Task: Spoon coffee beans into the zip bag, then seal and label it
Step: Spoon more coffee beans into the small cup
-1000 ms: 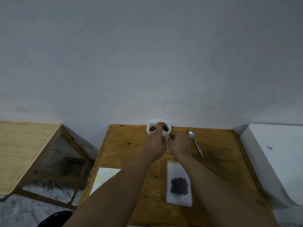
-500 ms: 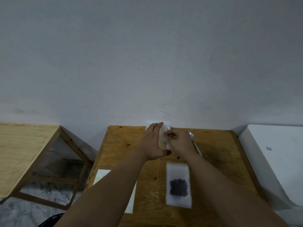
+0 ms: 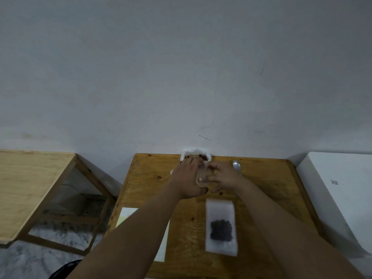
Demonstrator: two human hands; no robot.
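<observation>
Head view: both hands, left hand point(image 3: 189, 179) and right hand point(image 3: 223, 178), pinch a small tan label point(image 3: 202, 181); the zip bag point(image 3: 220, 228) lies lengthwise just behind, nearer the right hand.

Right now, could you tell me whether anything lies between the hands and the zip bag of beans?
Nothing visible does. The zip bag lies flat just nearer than the left hand and right hand, with only bare table between.

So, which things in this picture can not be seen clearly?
- Bowl of coffee beans, head view: mostly behind left hand.
- Brown piece between both hands: too blurred to identify.
- Spoon: handle behind right hand.
- Label sheet: forearm covers it; print unreadable.
</observation>
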